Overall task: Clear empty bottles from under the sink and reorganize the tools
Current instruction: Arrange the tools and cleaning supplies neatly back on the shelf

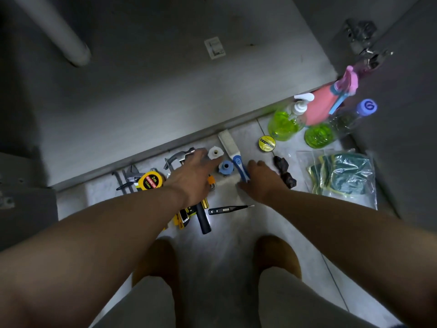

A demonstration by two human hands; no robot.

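cabinet floor (165,102) showing no bottles in the part in view; clearing judged mostly done. standing grouped outside on the tiles (236,245) at right: pink spray bottle (321,107), green pump bottle (283,126), clear bottle (350,119) with blue cap. sponge bag (343,176) lying just in front of them. left hand (194,178) hovering over the hammer (179,157), fingers straight and holding nothing, tips near the white fitting (215,152). right hand (262,183) lying beside the brush (230,144) handle, fingers curling; cannot tell whether gripping it. tape measure (151,181) and tester pen (224,210) lying loose along the cabinet edge, so reorganizing judged barely begun
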